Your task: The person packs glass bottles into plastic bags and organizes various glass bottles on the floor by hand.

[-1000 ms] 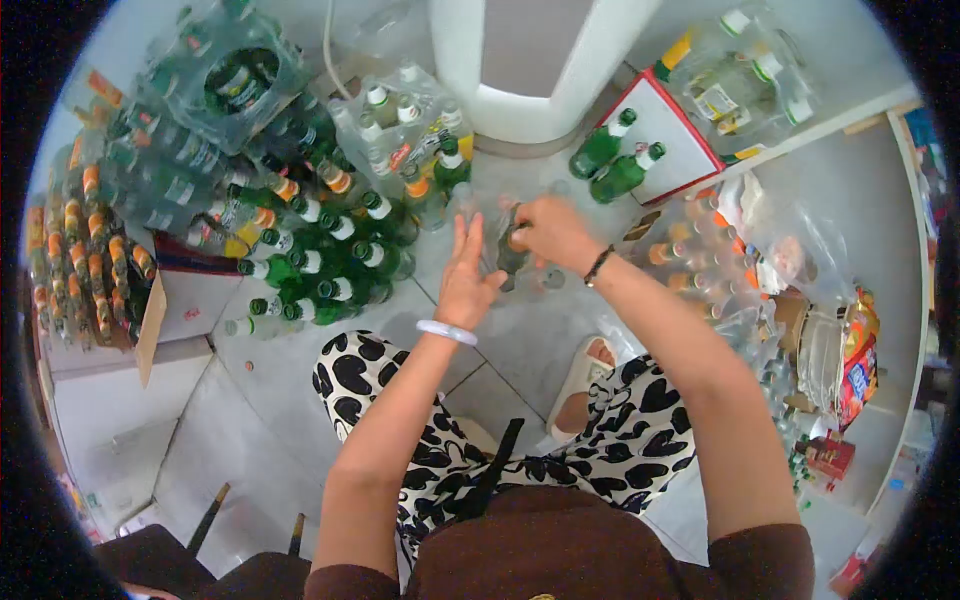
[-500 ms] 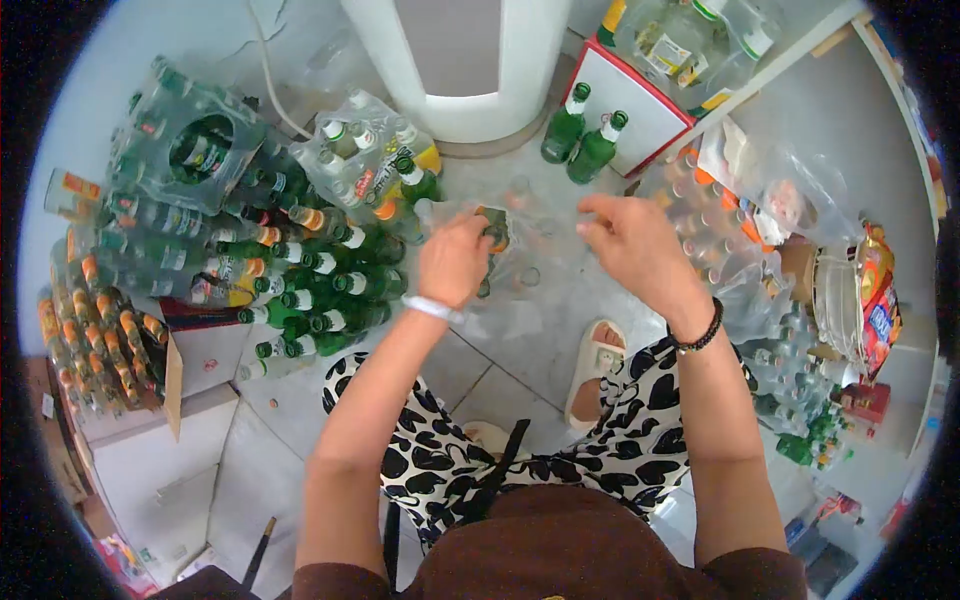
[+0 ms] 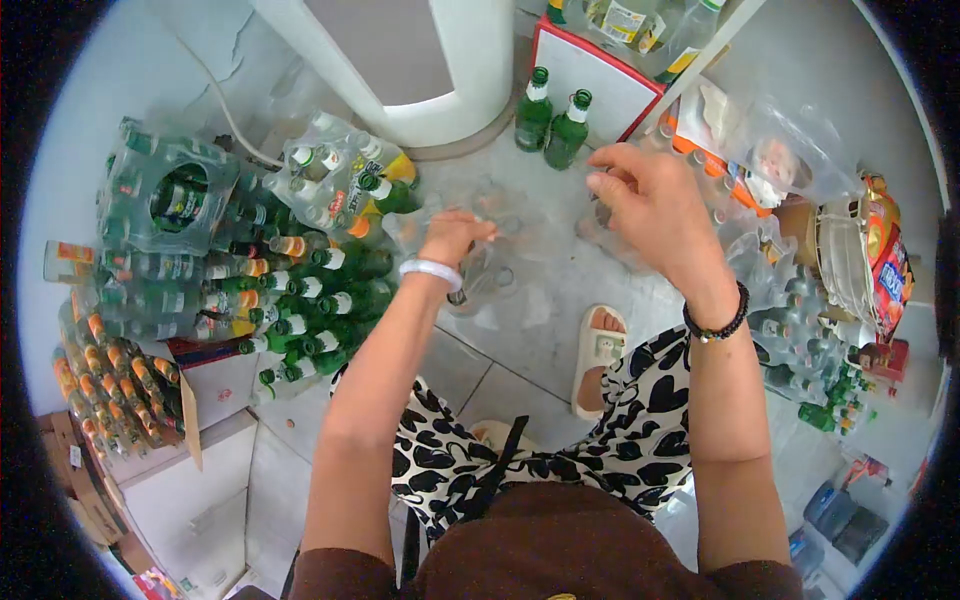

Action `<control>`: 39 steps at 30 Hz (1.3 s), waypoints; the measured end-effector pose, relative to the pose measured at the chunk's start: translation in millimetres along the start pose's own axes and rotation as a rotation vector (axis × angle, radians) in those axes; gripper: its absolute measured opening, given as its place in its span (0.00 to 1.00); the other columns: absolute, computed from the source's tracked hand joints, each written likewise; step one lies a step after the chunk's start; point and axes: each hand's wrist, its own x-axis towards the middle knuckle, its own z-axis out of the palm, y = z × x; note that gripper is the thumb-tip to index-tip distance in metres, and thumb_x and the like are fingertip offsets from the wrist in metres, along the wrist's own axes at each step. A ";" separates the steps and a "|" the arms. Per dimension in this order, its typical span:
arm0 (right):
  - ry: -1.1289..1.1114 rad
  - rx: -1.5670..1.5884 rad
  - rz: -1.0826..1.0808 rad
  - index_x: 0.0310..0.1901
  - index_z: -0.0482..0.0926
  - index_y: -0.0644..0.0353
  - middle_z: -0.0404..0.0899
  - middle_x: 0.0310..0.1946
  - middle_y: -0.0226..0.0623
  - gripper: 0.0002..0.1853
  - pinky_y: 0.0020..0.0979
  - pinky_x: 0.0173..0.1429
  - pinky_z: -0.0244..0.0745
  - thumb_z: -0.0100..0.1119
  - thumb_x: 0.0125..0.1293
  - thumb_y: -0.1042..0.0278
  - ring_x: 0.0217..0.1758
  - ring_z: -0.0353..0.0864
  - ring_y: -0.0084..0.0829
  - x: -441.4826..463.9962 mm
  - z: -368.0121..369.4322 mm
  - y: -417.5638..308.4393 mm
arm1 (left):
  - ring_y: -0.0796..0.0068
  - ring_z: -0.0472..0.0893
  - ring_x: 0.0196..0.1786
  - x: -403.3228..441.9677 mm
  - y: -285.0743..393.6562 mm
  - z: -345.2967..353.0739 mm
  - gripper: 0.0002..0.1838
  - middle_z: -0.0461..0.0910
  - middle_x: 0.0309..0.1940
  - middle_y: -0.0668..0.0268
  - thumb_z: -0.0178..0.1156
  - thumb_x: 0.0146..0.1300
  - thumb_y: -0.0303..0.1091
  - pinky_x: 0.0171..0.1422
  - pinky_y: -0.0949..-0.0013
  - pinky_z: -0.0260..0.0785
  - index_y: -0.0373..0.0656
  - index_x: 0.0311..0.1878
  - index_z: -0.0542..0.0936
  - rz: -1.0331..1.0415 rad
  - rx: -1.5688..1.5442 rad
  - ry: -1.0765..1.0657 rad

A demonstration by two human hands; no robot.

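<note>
Clear plastic wrap (image 3: 515, 245), with see-through rounded shapes in it, lies over the floor between my hands. My left hand (image 3: 455, 240) is closed over its left side, fingers curled; whatever they hold is hidden. Under that wrist a dark round end (image 3: 457, 298) shows, perhaps of a bottle. Above the right side is my right hand (image 3: 655, 205), fingers bent, thumb and index a little apart. A fold of clear plastic (image 3: 610, 238) hangs at its palm and seems gripped. Two green glass bottles (image 3: 567, 130) stand upright beyond the hands.
Many green bottles (image 3: 330, 300) crowd the left floor, beside shrink-wrapped bottle packs (image 3: 180, 200) and orange-labelled bottles (image 3: 115, 370). A white floor-standing appliance (image 3: 470, 100) is ahead, next to a red-edged white box (image 3: 590, 75). More wrapped bottles (image 3: 800, 330) and snack bags (image 3: 880, 260) are at right.
The orange-labelled bottle seen at my left fingers is now out of sight. My right hand has moved right, and clear plastic now shows beneath it. The whole view has shifted a little.
</note>
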 end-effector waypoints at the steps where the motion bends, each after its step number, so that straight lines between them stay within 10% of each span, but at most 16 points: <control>1: 0.016 0.029 0.009 0.40 0.80 0.66 0.80 0.28 0.52 0.13 0.41 0.39 0.74 0.58 0.57 0.66 0.33 0.80 0.49 1.1 -3.3 2.0 | 0.73 0.76 0.34 -2.8 14.1 -3.0 0.07 0.79 0.29 0.62 0.64 0.53 0.32 0.44 0.68 0.65 0.37 0.30 0.81 -0.194 -0.257 0.020; 5: 0.055 0.044 0.022 0.38 0.80 0.66 0.79 0.27 0.52 0.12 0.41 0.37 0.73 0.58 0.56 0.66 0.33 0.80 0.50 -0.9 -14.4 2.6 | 0.72 0.75 0.32 -5.9 21.4 -0.1 0.06 0.79 0.28 0.62 0.62 0.55 0.28 0.40 0.70 0.67 0.35 0.27 0.79 -0.270 -0.702 0.052; 20: 0.029 0.098 0.056 0.38 0.80 0.66 0.80 0.28 0.52 0.12 0.41 0.39 0.74 0.57 0.57 0.66 0.34 0.81 0.49 -3.3 -17.2 6.2 | 0.65 0.80 0.34 3.6 25.2 -8.5 0.09 0.81 0.30 0.57 0.56 0.49 0.23 0.42 0.65 0.71 0.29 0.33 0.81 -0.192 -0.684 0.145; 23: 0.022 0.038 -0.002 0.38 0.81 0.65 0.80 0.29 0.52 0.13 0.41 0.40 0.74 0.57 0.57 0.65 0.35 0.81 0.49 -0.1 -11.7 4.8 | 0.67 0.80 0.35 -0.2 16.4 -27.0 0.16 0.82 0.33 0.59 0.56 0.46 0.22 0.44 0.65 0.72 0.32 0.41 0.81 -0.167 -0.606 -0.018; 29: -0.047 -0.069 -0.037 0.38 0.80 0.64 0.80 0.30 0.51 0.13 0.44 0.42 0.75 0.58 0.57 0.63 0.37 0.80 0.51 6.1 2.7 4.4 | 0.55 0.81 0.41 -6.3 24.6 -20.2 0.21 0.80 0.43 0.56 0.62 0.49 0.31 0.43 0.57 0.73 0.43 0.49 0.76 0.153 0.815 0.073; 39: -0.131 -0.158 -0.040 0.39 0.79 0.63 0.79 0.28 0.49 0.12 0.43 0.40 0.73 0.58 0.57 0.65 0.34 0.79 0.48 6.6 12.0 -11.4 | 0.49 0.81 0.39 21.1 18.4 -3.3 0.13 0.80 0.32 0.47 0.59 0.54 0.38 0.44 0.54 0.73 0.36 0.35 0.77 0.035 0.729 0.085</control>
